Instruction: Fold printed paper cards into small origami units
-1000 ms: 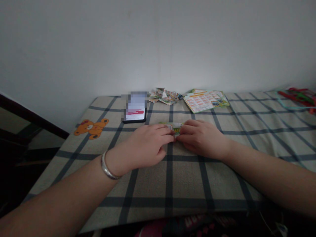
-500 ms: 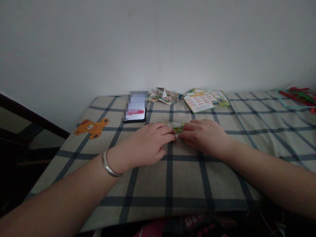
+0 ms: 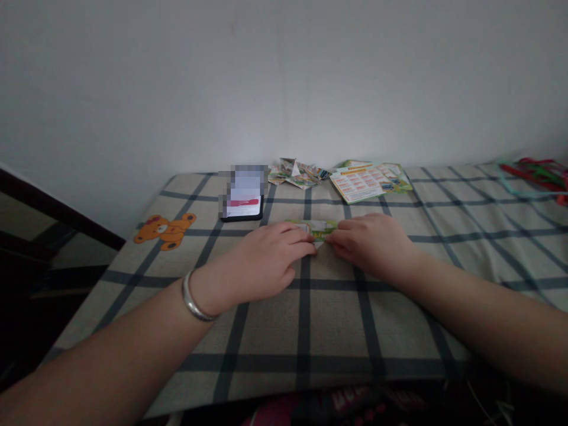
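A small strip of folded printed paper (image 3: 320, 231), green and white, lies flat on the checked tablecloth (image 3: 337, 331). My left hand (image 3: 270, 260) comes at it from the left, its bent fingers pressed together and holding the paper down, with the thumb tucked below. At the strip's right end is my right hand (image 3: 373, 242), fingers curled and closed along its near edge. Both hands hide parts of the paper, and a narrow gap separates their fingertips. A silver bangle (image 3: 193, 299) circles my left wrist.
Behind the hands lie a lit phone (image 3: 244, 201), several folded paper pieces (image 3: 299, 174) and a stack of printed sheets (image 3: 359, 184). An orange bear patch (image 3: 164, 231) marks the left side. Red and green items (image 3: 539, 174) sit far right, by the white wall (image 3: 284, 77).
My right hand has slid slightly right along the paper's near edge, so more of the strip shows between the hands. My left hand has barely moved.
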`<state>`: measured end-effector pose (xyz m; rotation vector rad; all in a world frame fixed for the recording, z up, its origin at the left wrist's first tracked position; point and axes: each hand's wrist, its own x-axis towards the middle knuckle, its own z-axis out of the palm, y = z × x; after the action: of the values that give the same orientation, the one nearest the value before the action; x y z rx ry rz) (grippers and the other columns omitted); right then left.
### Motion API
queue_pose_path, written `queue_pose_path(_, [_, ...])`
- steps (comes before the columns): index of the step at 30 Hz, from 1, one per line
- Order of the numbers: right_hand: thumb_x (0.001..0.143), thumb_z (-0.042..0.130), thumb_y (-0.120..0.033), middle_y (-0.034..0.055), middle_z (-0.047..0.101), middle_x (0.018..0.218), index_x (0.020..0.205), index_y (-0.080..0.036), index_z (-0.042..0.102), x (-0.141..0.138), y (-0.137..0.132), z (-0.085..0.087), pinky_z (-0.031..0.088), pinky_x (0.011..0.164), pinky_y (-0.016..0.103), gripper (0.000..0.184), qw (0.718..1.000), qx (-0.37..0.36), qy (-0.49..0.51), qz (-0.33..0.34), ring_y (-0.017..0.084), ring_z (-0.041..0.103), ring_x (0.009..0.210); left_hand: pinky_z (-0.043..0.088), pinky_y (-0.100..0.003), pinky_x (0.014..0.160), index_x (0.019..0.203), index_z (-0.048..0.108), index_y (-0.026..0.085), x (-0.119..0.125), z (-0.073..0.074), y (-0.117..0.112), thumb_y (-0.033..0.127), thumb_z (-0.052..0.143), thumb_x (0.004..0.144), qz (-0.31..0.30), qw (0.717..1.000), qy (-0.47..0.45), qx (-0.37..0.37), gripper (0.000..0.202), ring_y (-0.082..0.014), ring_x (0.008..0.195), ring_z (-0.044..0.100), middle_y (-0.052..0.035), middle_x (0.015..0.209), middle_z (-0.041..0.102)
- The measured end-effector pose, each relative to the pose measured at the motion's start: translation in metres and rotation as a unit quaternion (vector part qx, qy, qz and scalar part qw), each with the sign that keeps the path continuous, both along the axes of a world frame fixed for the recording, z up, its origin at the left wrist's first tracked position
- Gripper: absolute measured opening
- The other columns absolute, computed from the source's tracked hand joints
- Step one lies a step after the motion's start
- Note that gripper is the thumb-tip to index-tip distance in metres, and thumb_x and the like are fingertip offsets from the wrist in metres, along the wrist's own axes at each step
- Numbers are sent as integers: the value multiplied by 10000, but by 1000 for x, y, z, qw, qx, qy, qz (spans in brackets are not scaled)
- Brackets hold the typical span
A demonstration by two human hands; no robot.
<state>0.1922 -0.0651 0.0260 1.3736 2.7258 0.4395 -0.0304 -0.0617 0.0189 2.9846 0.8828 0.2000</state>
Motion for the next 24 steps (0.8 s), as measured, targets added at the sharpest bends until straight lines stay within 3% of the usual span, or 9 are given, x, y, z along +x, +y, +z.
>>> queue_pose_path(19, [871,517,-226,49,723,807,807,-191,695,6,5,1,192,479,306,193,996,4,15,-86,198,655,662,405,-428,1055,1252,593,260,-2,2,1,107,508,807,-3,1000,5,0,478,-228,1188,507,-43,1258,594])
queue_pose_path(24, [865,515,-245,37,720,833,817,-197,687,11,9,-4,214,504,300,185,997,-2,44,-57,185,639,685,436,-422,1019,1248,603,284,-3,4,1,109,497,824,8,1000,18,6,471,-231,1142,518,-40,1212,591])
